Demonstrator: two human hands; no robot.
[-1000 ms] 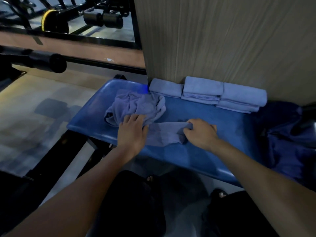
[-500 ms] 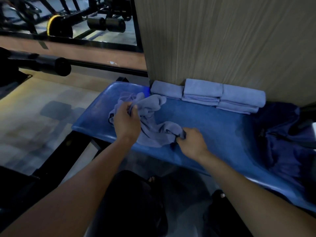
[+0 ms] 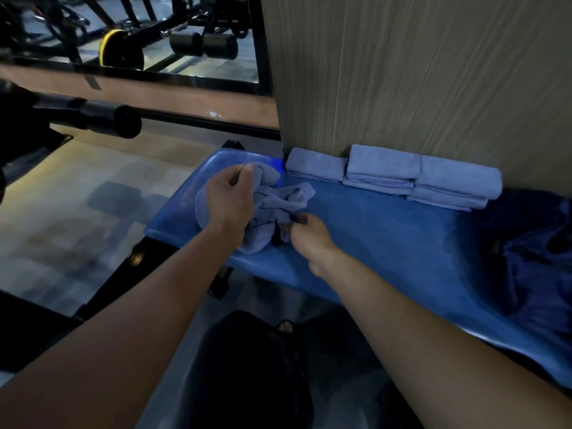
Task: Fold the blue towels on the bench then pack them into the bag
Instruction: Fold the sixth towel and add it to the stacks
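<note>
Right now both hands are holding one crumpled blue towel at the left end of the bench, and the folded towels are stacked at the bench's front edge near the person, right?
Not quite. In the head view the folded towels sit along the back of the bench, against the wood-grain wall, not at the front edge. The rest holds: the left hand and right hand both grip the crumpled towel at the bench's left end.

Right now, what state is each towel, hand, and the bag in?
crumpled towel: unfolded, bunched on the bench, gripped by both hands.
left hand: pinching the towel's upper part.
right hand: gripping its lower edge.
folded towels: stacked in a row against the wall panel.
bag: slumped at the bench's right end; opening not discernible.
</note>
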